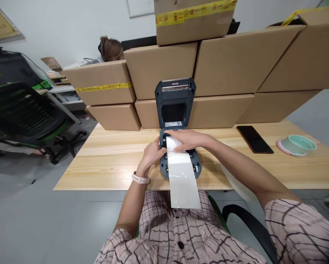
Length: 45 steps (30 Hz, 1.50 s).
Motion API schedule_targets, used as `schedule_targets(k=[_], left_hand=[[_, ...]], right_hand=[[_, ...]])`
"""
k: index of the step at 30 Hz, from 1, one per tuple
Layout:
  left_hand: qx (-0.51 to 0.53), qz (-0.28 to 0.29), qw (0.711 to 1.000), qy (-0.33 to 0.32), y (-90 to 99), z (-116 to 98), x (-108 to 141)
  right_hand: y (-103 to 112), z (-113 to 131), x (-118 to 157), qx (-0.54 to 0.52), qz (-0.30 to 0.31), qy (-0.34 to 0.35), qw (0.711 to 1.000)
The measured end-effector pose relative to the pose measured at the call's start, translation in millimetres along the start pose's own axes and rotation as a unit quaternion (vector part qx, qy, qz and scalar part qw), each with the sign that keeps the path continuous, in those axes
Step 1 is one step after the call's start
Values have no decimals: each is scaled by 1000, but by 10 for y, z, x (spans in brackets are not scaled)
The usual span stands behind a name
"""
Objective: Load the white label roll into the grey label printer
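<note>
The paper [184, 183] is lying in the printer [164, 169] at the worktop's [104, 165] near edge; the far lid [174, 106] isn't down yet. The right hand [190, 139] is spreading loosely; the left hand's [152, 152] grip, I can't tell.

The printer [174, 112] is grey, labels [183, 183] white, shirt [164, 245] pink and checked.

Right hand [191, 139] is blocking some of the white strip [183, 183]. Sticker [173, 124] on the printer [173, 108]? Way too tiny to read. Somebody [111, 49] is mostly hidden behind the boxes [160, 73], top carton's [194, 31] cropped.
</note>
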<state>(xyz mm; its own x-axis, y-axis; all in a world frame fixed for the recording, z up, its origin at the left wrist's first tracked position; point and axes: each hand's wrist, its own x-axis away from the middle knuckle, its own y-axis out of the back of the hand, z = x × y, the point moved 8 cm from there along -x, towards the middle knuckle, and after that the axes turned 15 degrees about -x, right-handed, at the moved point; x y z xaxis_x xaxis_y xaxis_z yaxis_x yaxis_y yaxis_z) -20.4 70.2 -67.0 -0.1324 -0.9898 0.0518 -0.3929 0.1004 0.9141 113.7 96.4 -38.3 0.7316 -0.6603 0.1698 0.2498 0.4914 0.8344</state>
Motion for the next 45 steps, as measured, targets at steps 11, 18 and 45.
schedule_targets(k=[11,18,45], left_hand=[[52,7,999,0,-48,21,8],[80,-10,997,-12,-70,43,-1],[210,-33,977,1,-183,101,6]], right_hand=[[450,180,252,-134,-6,103,986],[1071,-428,952,-155,-164,58,972],[-261,-1510,1656,-531,-155,-110,826]])
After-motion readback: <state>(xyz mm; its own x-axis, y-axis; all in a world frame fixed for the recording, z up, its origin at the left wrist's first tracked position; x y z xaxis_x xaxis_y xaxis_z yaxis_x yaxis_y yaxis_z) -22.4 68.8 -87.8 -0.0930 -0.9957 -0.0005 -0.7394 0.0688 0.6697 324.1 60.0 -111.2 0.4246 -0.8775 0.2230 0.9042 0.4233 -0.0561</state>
